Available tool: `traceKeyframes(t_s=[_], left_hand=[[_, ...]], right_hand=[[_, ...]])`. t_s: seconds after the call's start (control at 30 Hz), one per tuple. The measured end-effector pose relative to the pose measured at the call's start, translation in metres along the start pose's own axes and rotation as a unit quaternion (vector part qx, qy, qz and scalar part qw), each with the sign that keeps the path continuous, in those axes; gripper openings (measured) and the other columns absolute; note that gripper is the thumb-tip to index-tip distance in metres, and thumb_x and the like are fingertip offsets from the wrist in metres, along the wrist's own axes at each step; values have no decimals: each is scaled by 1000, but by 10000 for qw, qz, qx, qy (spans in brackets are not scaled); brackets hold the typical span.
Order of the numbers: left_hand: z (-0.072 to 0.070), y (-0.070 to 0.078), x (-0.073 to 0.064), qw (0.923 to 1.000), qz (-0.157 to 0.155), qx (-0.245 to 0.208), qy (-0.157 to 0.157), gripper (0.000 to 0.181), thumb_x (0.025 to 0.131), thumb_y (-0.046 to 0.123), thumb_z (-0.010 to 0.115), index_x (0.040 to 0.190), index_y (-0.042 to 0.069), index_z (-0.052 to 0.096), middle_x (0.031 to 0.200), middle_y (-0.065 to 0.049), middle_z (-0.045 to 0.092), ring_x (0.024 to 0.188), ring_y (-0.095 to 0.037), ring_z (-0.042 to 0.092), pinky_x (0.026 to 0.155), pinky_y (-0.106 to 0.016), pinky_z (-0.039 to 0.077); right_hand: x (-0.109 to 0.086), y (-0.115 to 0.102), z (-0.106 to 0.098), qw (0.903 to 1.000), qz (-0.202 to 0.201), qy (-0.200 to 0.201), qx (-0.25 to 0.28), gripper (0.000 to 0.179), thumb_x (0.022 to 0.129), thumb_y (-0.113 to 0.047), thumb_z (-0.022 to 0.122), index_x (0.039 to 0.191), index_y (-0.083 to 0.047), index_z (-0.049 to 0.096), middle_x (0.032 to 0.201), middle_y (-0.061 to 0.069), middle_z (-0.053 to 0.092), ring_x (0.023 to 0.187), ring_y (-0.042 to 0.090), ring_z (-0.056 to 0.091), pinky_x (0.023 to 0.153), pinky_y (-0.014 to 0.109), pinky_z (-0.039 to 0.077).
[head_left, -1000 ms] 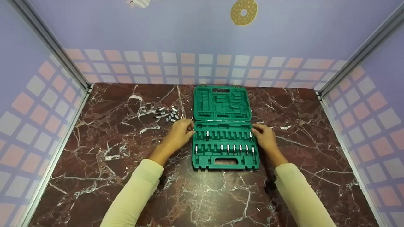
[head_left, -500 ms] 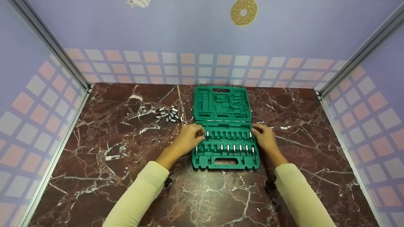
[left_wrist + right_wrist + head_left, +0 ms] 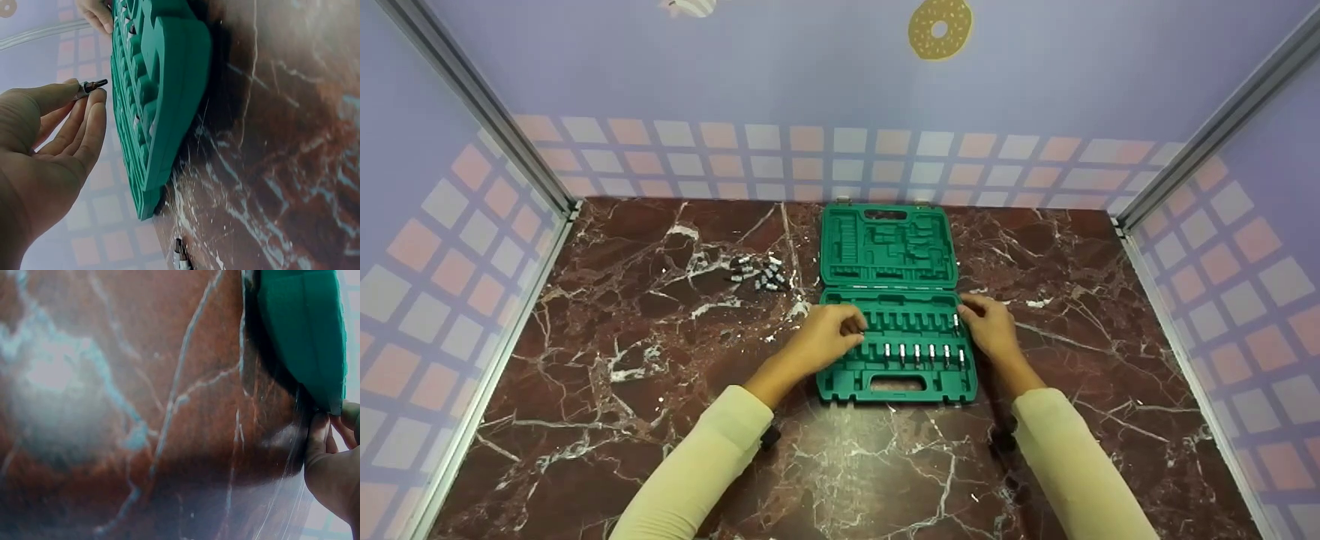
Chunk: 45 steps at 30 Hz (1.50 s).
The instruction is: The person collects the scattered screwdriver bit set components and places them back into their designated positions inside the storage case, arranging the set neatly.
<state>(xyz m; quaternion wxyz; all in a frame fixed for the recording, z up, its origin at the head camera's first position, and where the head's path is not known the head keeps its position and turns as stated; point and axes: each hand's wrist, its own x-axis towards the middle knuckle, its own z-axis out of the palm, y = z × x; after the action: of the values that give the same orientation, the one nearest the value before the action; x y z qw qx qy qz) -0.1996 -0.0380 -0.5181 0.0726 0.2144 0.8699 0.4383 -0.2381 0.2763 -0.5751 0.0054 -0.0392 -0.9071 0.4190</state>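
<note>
A green tool case (image 3: 855,388) lies unfolded on the table, its moulded lid (image 3: 889,244) laid back toward the rear wall. My left hand (image 3: 826,335) is over the left part of the case's near half. Between thumb and fingertips it pinches a small socket bit (image 3: 89,88), silver with a dark tip, held above the slots in the left wrist view. Several socket bits (image 3: 917,354) sit in the front row, and one bit (image 3: 956,322) is at the back row's right end. My right hand (image 3: 990,326) grips the case's right edge, thumb against the side wall.
A loose pile of socket bits (image 3: 765,271) lies on the marbled table (image 3: 622,360), left of the case. Patterned panels close in the back (image 3: 780,90) and both sides. The lid's far edge is close to the back wall.
My left hand has moved rightward from beside the case's left edge to over its slots, now covering the bits at the left. The right hand and the case have stayed put.
</note>
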Motion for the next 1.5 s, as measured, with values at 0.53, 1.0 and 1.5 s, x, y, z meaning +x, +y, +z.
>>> traceKeyframes(t_s=[0.53, 1.0, 1.5], left_hand=[[21, 1, 7, 9991, 161, 256, -305, 8, 89, -4, 74, 98, -4, 74, 92, -12, 75, 84, -22, 69, 76, -32, 60], [32, -3, 6, 9926, -21, 1142, -403, 4, 92, 6, 77, 95, 3, 77, 94, -9, 65, 90, -23, 63, 78, -33, 57], [32, 2, 20, 9925, -809, 903, -150, 18, 83, 5, 85, 99, 3, 77, 103, -12, 67, 97, -27, 63, 87, -41, 56]], right_hand=[[2, 0, 1, 9999, 79, 4, 135, 34, 104, -16, 62, 134, -1, 67, 132, 24, 67, 119, 38, 64, 101, 52, 51], [1, 0, 2, 9999, -61, 134, -15, 33, 102, -16, 65, 131, -1, 69, 132, 24, 67, 123, 40, 62, 105, 53, 48], [1, 0, 1, 9999, -29, 79, 74, 35, 103, -16, 64, 134, 0, 67, 135, 24, 65, 126, 40, 61, 107, 53, 48]])
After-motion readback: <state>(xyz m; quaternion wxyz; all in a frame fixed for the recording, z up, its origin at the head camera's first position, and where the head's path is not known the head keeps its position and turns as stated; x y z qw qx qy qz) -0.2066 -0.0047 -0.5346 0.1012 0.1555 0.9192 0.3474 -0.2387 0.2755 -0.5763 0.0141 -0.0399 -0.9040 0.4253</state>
